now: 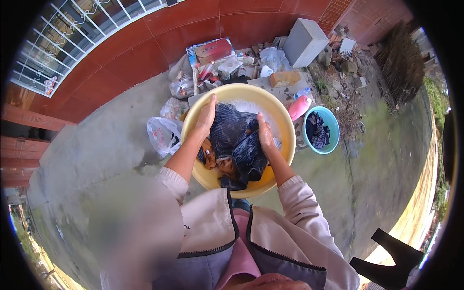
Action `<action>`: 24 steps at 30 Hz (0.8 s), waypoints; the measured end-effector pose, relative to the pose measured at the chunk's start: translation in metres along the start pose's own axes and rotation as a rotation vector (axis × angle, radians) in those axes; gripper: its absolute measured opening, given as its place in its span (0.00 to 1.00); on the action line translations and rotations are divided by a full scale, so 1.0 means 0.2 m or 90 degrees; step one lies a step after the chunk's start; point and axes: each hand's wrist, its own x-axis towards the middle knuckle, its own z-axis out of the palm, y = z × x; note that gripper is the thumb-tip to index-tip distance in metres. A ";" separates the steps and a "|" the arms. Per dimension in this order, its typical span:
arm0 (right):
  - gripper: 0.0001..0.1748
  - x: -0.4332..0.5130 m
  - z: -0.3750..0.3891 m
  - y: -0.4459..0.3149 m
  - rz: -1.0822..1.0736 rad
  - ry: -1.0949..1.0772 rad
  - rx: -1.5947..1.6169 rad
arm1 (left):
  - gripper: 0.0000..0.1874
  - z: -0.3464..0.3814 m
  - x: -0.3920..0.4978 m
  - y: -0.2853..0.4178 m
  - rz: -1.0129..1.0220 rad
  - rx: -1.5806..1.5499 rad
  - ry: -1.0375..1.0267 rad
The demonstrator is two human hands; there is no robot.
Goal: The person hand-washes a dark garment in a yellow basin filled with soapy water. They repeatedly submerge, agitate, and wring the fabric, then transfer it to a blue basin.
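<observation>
A wet dark-blue patterned garment (pixel 232 123) lies bunched in a wide yellow plastic basin (pixel 286 127), with white suds (pixel 246 106) behind it. Brown cloth (pixel 207 154) shows under its left side. My left hand (pixel 207 113) is upright between the basin's left wall and the garment, fingers straight and close to the cloth. Against the garment's right side rests my right hand (pixel 265 133), fingers extended and palm turned inward. Neither hand visibly grips the fabric. Part of each palm is hidden, as is the basin's bottom.
Right of the basin are a pink bottle (pixel 300 108) and a turquoise bucket (pixel 320 148) holding dark clothes. Behind stand a brick (pixel 285 78), bagged rubbish (pixel 182 85) and a grey block (pixel 304 41) by the red tiled wall (pixel 188 27). A white plastic bag (pixel 161 134) sits at left.
</observation>
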 end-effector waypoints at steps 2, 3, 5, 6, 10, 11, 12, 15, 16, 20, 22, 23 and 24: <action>0.30 -0.13 -0.08 -0.02 -0.044 -0.047 0.008 | 0.27 -0.14 -0.13 0.13 -0.047 -0.039 -0.056; 0.28 -0.18 -0.13 -0.02 -0.099 -0.046 -0.068 | 0.27 -0.21 -0.23 0.19 -0.037 0.008 -0.113; 0.24 -0.30 -0.19 -0.04 -0.212 -0.061 -0.220 | 0.20 -0.29 -0.45 0.23 0.144 0.051 -0.164; 0.16 -0.33 -0.22 0.00 -0.255 -0.066 -0.203 | 0.20 -0.32 -0.58 0.28 0.206 0.158 -0.174; 0.33 -0.41 -0.21 0.09 -0.378 -0.100 -0.414 | 0.33 -0.33 -0.84 0.36 0.296 0.529 -0.229; 0.39 -0.42 -0.18 0.10 -0.331 -0.144 -0.470 | 0.33 -0.31 -0.83 0.33 0.377 0.595 -0.208; 0.40 -0.42 -0.13 0.13 -0.332 -0.150 -0.506 | 0.34 -0.28 -0.81 0.26 0.456 0.661 -0.185; 0.40 -0.35 -0.01 0.17 -0.370 -0.147 -0.600 | 0.36 -0.16 -0.70 0.03 0.478 0.747 -0.246; 0.40 -0.31 0.01 0.19 -0.354 -0.151 -0.625 | 0.35 -0.12 -0.68 0.01 0.472 0.764 -0.251; 0.37 -0.06 0.09 0.30 -0.306 -0.156 -0.672 | 0.26 0.03 -0.50 -0.08 0.447 0.766 -0.272; 0.34 0.05 0.12 0.28 -0.226 -0.152 -0.656 | 0.22 0.11 -0.38 -0.10 0.457 0.757 -0.255; 0.34 0.08 0.13 0.28 -0.180 -0.150 -0.647 | 0.21 0.14 -0.34 -0.12 0.429 0.752 -0.261; 0.34 0.12 0.14 0.29 -0.138 -0.145 -0.635 | 0.20 0.17 -0.29 -0.11 0.407 0.749 -0.264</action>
